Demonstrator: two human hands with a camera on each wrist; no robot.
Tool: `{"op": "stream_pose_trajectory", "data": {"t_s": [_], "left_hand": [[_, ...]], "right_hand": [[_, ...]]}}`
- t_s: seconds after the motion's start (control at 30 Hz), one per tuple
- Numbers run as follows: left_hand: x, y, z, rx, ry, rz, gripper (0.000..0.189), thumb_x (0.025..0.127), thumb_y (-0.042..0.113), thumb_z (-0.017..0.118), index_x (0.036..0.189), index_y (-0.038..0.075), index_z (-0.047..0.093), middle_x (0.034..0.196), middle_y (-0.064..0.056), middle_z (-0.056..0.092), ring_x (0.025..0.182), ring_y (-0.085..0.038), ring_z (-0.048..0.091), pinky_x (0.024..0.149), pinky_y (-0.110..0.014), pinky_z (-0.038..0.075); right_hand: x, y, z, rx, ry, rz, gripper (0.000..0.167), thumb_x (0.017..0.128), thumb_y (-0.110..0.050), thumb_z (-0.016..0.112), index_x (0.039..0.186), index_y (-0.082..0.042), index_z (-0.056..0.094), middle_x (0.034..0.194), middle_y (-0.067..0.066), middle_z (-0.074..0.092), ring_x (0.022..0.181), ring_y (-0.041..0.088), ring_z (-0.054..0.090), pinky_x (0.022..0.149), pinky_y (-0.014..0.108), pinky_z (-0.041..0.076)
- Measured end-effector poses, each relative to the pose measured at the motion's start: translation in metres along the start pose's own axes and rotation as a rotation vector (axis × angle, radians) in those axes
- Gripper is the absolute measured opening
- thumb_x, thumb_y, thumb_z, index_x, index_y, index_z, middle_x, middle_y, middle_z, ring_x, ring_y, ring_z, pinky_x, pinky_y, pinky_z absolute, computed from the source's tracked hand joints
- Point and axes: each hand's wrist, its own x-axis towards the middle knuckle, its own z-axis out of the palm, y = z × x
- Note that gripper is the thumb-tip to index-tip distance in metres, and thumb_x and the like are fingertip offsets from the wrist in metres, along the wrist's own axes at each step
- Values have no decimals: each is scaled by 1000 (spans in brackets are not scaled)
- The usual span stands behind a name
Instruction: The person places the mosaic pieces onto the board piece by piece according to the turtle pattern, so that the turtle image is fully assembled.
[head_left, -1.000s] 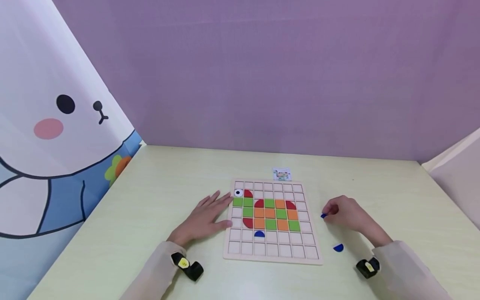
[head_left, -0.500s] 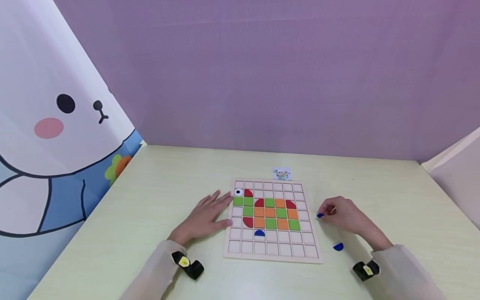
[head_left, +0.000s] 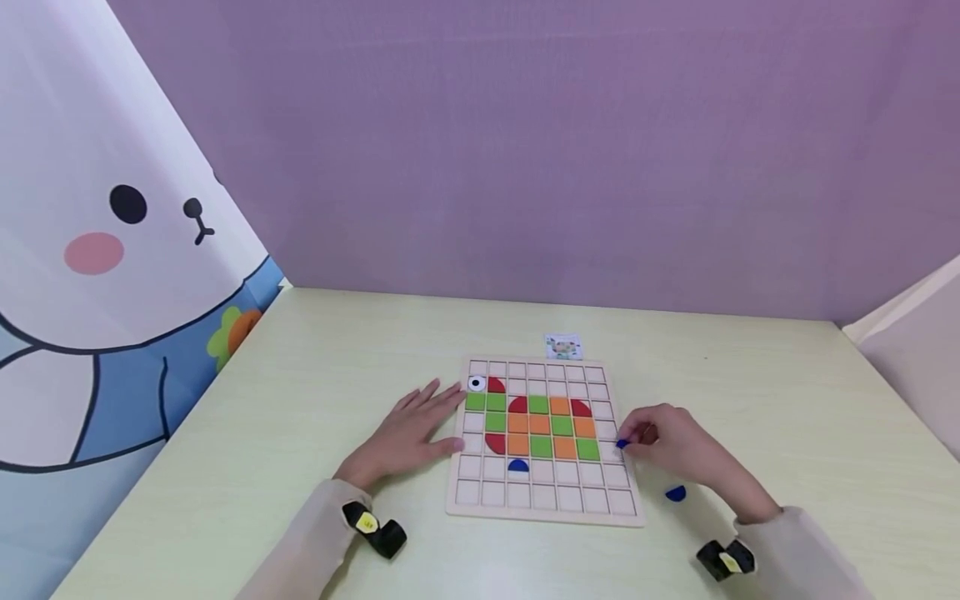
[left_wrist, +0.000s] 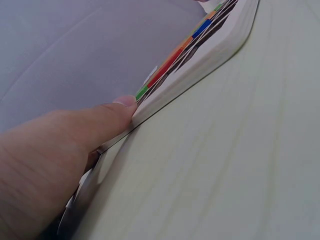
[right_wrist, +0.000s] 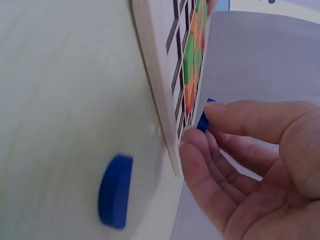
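A wooden grid board (head_left: 546,517) lies on the table with green, orange and red tiles in its cells, plus a round eye tile (head_left: 476,383) at the upper left. One blue half-circle tile (head_left: 518,466) sits in a lower cell. My left hand (head_left: 405,437) lies spread flat, its fingertips and thumb touching the board's left edge. Between thumb and fingers, my right hand (head_left: 671,442) pinches another blue half-circle tile (right_wrist: 203,120) over the board's right edge. A loose blue half-circle tile (head_left: 676,493) rests on the table beneath that wrist.
A small printed card (head_left: 564,347) lies just behind the board. Purple cloth (head_left: 562,158) hangs along the table's back edge, and a cartoon-printed cloth (head_left: 127,333) stands at the left. Black wrist cameras are strapped to both wrists.
My right hand has moved left with the blue half-circle tile, from the table beside the board to over its right edge. The left hand stays in place.
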Motion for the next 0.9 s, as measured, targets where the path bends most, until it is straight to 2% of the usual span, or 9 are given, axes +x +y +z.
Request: {"op": "stream_pose_trajectory", "data": {"t_s": [0.2, 0.4, 0.9], "left_hand": [[-1, 1, -1, 3, 1, 9, 72, 94, 54, 48, 152, 18, 25, 159, 0, 22, 149, -30, 8, 120, -51, 9], [0, 2, -2, 0, 5, 13, 72, 93, 53, 48, 151, 17, 27, 158, -1, 23, 149, -31, 8, 119, -51, 9], [0, 0, 1, -1, 0, -10, 73, 93, 57, 46, 152, 21, 25, 159, 3, 21, 149, -26, 6, 120, -48, 9]], "right_hand": [[0, -5, 7, 50, -47, -84, 9, 82, -5, 71, 89, -8, 69, 80, -4, 62, 70, 5, 50, 60, 18, 46], [0, -8, 17, 94, -48, -127, 9, 81, -4, 71, 89, -6, 68, 80, -3, 63, 69, 3, 50, 61, 18, 47], [5, -17, 28, 66, -78, -125, 10, 80, -3, 73, 85, -10, 69, 77, -6, 60, 67, 3, 49, 59, 18, 46]]}}
